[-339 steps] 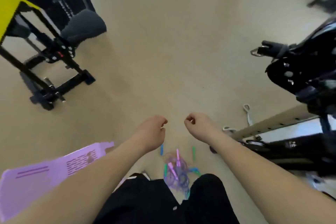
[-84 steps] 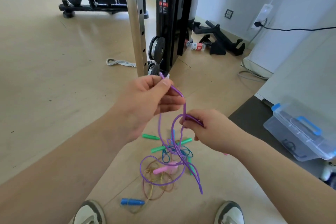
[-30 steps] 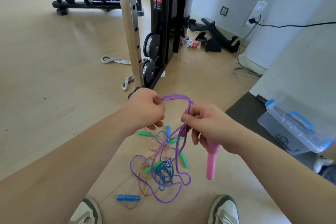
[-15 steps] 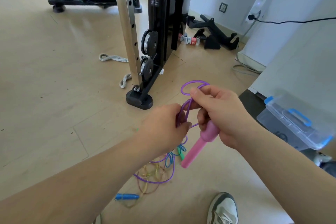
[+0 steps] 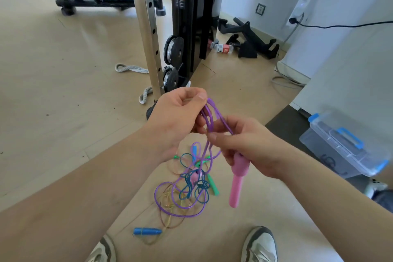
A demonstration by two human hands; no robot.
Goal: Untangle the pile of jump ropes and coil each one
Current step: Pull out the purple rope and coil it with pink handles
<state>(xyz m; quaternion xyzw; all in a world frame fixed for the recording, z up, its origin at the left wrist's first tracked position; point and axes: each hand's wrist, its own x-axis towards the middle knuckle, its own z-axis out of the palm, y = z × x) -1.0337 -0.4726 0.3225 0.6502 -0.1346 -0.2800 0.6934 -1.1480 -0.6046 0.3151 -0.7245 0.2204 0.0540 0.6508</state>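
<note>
Gripping a bunch of purple rope [image 5: 209,117] loops up high with the left grip [image 5: 178,117], thumb and fingers clamped on the strands. Pinching the same purple rope just below with the right grip [image 5: 244,144], curled round it and round the top of the pink handle [image 5: 237,183], pointing down out of the fist. Trailing down from both grips to the floor [image 5: 63,102] and into the tangled pile [image 5: 191,189], just ahead of the left shoe [image 5: 102,251] and right shoe [image 5: 260,244]. Spotting teal, yellowish and purple cords knotted together there, a green handle [image 5: 212,184] at the pile's right side, a second pink handle [image 5: 194,177] buried mid-knot. Lying outside the knot, nearer the left shoe: a blue handle [image 5: 146,231]. Sitting off at the floor's right edge, by the wall, on a dark mat: a clear lidded bin [image 5: 344,149] with blue latches. Standing beyond the grips: a steel upright [image 5: 148,27].
</note>
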